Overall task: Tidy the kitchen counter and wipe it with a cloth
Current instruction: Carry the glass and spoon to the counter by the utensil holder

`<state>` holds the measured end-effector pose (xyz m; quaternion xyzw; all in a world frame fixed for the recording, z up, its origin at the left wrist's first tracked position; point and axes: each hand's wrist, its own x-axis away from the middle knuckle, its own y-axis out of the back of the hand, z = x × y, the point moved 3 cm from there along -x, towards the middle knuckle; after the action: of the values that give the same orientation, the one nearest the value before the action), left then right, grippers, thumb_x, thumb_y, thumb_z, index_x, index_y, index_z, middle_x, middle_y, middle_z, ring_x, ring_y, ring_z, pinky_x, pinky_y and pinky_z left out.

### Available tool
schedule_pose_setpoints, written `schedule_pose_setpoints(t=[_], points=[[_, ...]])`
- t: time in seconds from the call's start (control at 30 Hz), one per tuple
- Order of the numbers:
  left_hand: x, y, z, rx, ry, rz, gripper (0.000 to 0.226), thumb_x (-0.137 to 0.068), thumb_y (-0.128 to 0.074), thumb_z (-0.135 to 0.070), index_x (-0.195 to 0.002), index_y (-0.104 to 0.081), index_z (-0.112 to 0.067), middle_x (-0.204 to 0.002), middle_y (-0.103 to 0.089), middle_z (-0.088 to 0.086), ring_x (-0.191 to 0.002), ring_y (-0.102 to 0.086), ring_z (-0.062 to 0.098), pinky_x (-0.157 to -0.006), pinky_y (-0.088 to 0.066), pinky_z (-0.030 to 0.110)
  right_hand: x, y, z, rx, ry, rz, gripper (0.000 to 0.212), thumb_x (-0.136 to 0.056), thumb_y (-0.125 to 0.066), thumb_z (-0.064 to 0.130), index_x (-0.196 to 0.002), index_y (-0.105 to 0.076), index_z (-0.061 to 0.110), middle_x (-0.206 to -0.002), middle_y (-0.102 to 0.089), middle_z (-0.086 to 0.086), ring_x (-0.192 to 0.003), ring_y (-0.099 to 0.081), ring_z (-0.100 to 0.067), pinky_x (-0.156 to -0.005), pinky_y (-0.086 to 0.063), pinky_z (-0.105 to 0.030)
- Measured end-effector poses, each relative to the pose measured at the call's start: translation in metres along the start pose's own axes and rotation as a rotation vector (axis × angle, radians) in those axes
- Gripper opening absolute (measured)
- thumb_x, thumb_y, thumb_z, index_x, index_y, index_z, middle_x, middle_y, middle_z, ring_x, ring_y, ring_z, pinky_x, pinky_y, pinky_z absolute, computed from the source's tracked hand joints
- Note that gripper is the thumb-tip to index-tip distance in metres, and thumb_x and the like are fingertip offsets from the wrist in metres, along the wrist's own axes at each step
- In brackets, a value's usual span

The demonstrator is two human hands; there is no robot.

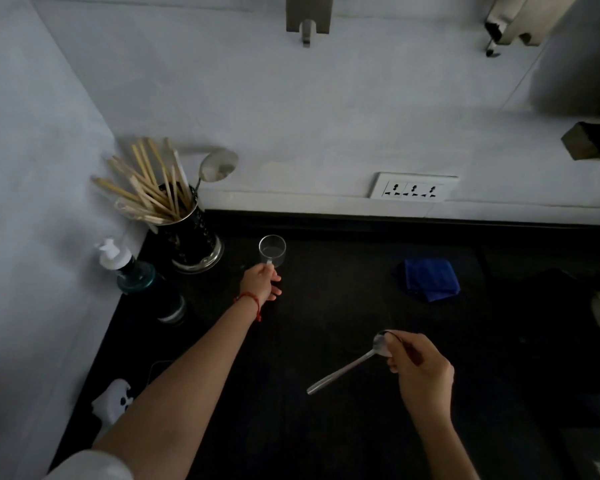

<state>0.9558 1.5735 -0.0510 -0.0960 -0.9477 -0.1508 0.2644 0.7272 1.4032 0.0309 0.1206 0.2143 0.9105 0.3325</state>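
A small clear glass cup (272, 250) stands on the black counter (326, 427) near the back left. My left hand (261, 282) grips its handle. My right hand (420, 368) holds a metal spoon (343, 370) by the bowl end, with the handle pointing down-left just above the counter. A folded blue cloth (430, 278) lies on the counter to the right of the cup, apart from both hands.
A metal holder (194, 244) with several wooden sticks and a ladle stands in the back left corner. A pump bottle (132, 271) and a white plug (113, 400) sit along the left wall. A wall socket (413, 188) is behind. Dark items lie at the right edge.
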Motion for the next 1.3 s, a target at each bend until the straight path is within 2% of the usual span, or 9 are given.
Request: schedule_pose_setpoints(t=[0.2, 0.43, 0.5, 0.6, 0.7, 0.8, 0.97, 1.1, 1.3], points=[[-0.012, 0.004, -0.003, -0.006, 0.011, 0.006, 0.028, -0.095, -0.038, -0.031, -0.093, -0.053, -0.008, -0.095, -0.062, 0.01, -0.053, -0.053, 0.014, -0.042, -0.042, 0.019, -0.005, -0.007, 0.004, 0.054, 0.027, 0.017, 0.031, -0.082, -0.062, 0.012, -0.079, -0.054, 0.042, -0.082, -0.064, 0.009, -0.072, -0.064, -0.006, -0.058, -0.052, -0.02], [-0.011, 0.016, 0.001, -0.035, -0.051, -0.03, 0.032, -0.088, -0.054, -0.028, -0.111, -0.057, -0.007, -0.074, -0.062, 0.003, -0.048, -0.054, 0.014, -0.04, -0.042, 0.019, -0.02, -0.021, 0.021, 0.101, 0.156, 0.024, 0.035, -0.081, -0.063, 0.012, -0.082, -0.052, 0.045, -0.082, -0.063, 0.01, -0.079, -0.062, 0.001, -0.063, -0.053, -0.014], [-0.003, 0.021, 0.002, -0.112, -0.091, -0.118, 0.031, -0.088, -0.053, -0.027, -0.109, -0.058, -0.006, -0.082, -0.065, 0.007, -0.058, -0.057, 0.015, -0.049, -0.046, 0.022, -0.026, -0.027, 0.03, 0.103, 0.191, 0.031, 0.033, -0.082, -0.062, 0.012, -0.083, -0.053, 0.043, -0.082, -0.062, 0.011, -0.074, -0.063, -0.003, -0.068, -0.051, -0.009], [0.018, 0.031, 0.012, -0.404, -0.235, -0.215, 0.025, -0.088, -0.051, -0.026, -0.107, -0.06, -0.011, -0.105, -0.065, 0.007, -0.093, -0.061, 0.018, -0.08, -0.05, 0.032, -0.04, -0.037, 0.049, 0.108, 0.238, 0.032, 0.021, -0.083, -0.062, 0.012, -0.089, -0.058, 0.031, -0.081, -0.06, 0.014, -0.071, -0.063, -0.003, -0.065, -0.053, -0.016], [0.043, 0.04, 0.028, -0.736, -0.423, -0.238, 0.029, -0.088, -0.051, -0.028, -0.115, -0.057, -0.017, -0.121, -0.059, 0.002, -0.114, -0.053, 0.018, -0.101, -0.042, 0.038, -0.055, -0.052, 0.075, 0.074, 0.326, 0.043, 0.019, -0.083, -0.062, 0.011, -0.093, -0.059, 0.027, -0.08, -0.058, 0.016, -0.076, -0.062, 0.003, -0.065, -0.05, -0.008], [0.057, 0.048, 0.05, -0.919, -0.44, -0.149, 0.041, -0.09, -0.046, -0.032, -0.129, -0.046, -0.019, -0.142, -0.042, 0.004, -0.134, -0.035, 0.018, -0.112, -0.028, 0.037, -0.071, -0.075, 0.107, -0.007, 0.419, 0.05, 0.014, -0.083, -0.063, 0.009, -0.094, -0.065, 0.018, -0.08, -0.062, 0.005, -0.069, -0.06, 0.007, -0.061, -0.046, -0.004], [0.062, 0.05, 0.08, -1.098, -0.359, 0.035, 0.056, -0.093, -0.036, -0.038, -0.143, -0.016, -0.021, -0.156, -0.005, 0.001, -0.144, -0.002, 0.02, -0.119, -0.008, 0.04, -0.095, -0.117, 0.172, -0.107, 0.537, 0.032, 0.011, -0.083, -0.063, 0.011, -0.091, -0.069, 0.006, -0.082, -0.066, -0.008, -0.063, -0.061, -0.005, -0.061, -0.051, -0.014], [0.062, 0.054, 0.084, -1.108, -0.378, 0.051, 0.056, -0.094, -0.033, -0.038, -0.144, -0.011, -0.023, -0.157, -0.001, 0.0, -0.144, 0.003, 0.019, -0.12, -0.005, 0.04, -0.103, -0.146, 0.221, -0.184, 0.615, 0.035, 0.012, -0.084, -0.062, 0.01, -0.09, -0.071, 0.004, -0.081, -0.061, -0.004, -0.059, -0.06, -0.014, -0.054, -0.046, -0.006], [0.061, 0.056, 0.088, -1.096, -0.401, 0.047, 0.056, -0.094, -0.031, -0.039, -0.144, -0.008, -0.025, -0.157, 0.002, -0.002, -0.144, 0.006, 0.018, -0.119, -0.001, 0.038, -0.115, -0.179, 0.259, -0.244, 0.727, -0.042, 0.014, -0.084, -0.06, 0.012, -0.088, -0.072, 0.006, -0.08, -0.061, -0.002, -0.06, -0.061, -0.017, -0.06, -0.05, -0.016]])
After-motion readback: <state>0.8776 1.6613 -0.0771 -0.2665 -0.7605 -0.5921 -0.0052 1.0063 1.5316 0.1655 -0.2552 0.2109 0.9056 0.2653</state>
